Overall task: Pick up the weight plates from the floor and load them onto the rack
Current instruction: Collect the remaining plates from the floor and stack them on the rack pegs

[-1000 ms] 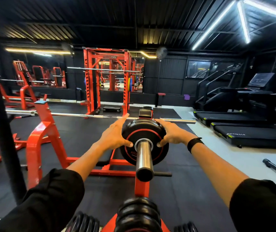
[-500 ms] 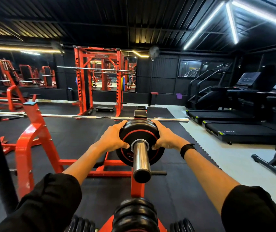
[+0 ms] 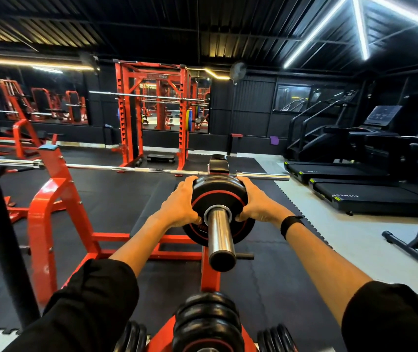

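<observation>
On the chrome steel peg (image 3: 220, 237) of the red steel plate rack (image 3: 210, 273), a round black rubber weight plate with a red ring (image 3: 218, 199) sits threaded through its centre hole, well back from the peg's free end. Both arms reach forward from black sleeves. The left hand (image 3: 180, 205) grips the plate's left edge, fingers curled over the rim and the thumb pressed on the face beside the metal hub. The right hand (image 3: 255, 202) grips the right edge in the same way, its thumb also on the face near the hub; a black wristband (image 3: 290, 224) circles that wrist.

Lower on the same rack, close to the camera, a stack of black weight plates (image 3: 206, 323) hangs on a central peg, with more black plates (image 3: 133, 336) at the lower left and another set (image 3: 276, 337) at the lower right.

Beyond the held plate, a long silver barbell (image 3: 137, 170) lies across a red bench stand (image 3: 58, 199) over black rubber floor mats (image 3: 116, 194). A red power rack (image 3: 154, 113) stands against the mirrored back wall, and black treadmills (image 3: 370, 189) line the right side.
</observation>
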